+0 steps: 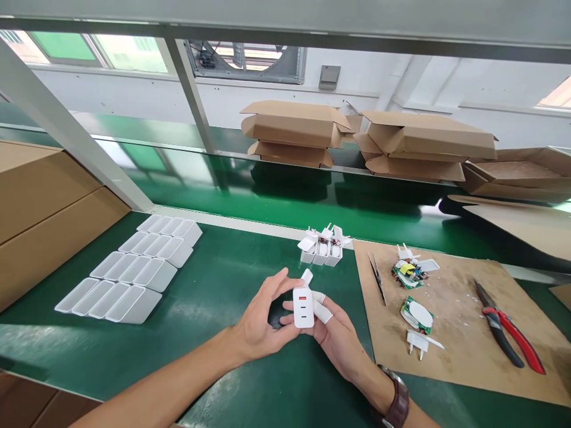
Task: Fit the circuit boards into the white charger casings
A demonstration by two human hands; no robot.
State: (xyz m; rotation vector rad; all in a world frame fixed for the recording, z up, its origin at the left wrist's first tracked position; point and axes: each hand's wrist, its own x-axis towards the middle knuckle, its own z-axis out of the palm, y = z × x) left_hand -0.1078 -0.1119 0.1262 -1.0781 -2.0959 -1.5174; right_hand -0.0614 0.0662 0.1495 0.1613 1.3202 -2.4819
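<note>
Spanning the foreground, a table (214, 279) topped with matt green is seen, set in a white-walled workroom. Just above its near edge a charger (303, 307) is held upright between both hands: a small white plastic block with rounded corners, one red port and two dark ones on its face. It is gripped on its left side by the left hand (261, 321), thumb on top and fingers curled beneath. It is cradled from behind and the right by the right hand (336, 342), whose fingers are wrapped in white tape; a watch (397, 404) is worn on that wrist.

To the right a rough brown board (468, 368) is laid, on which red-handled pliers (508, 327), tweezers (377, 278) and bare green circuits (417, 315) are scattered. To the left, smooth white shells (134, 267) are lined in rows, beside a carton (40, 196). Beyond the hands, three opened units (323, 245) are stood touching. Farther back a glossy green belt (289, 190) is seen, then flattened cardboard boxes (294, 131), and a fan (247, 59) set in the wall.
</note>
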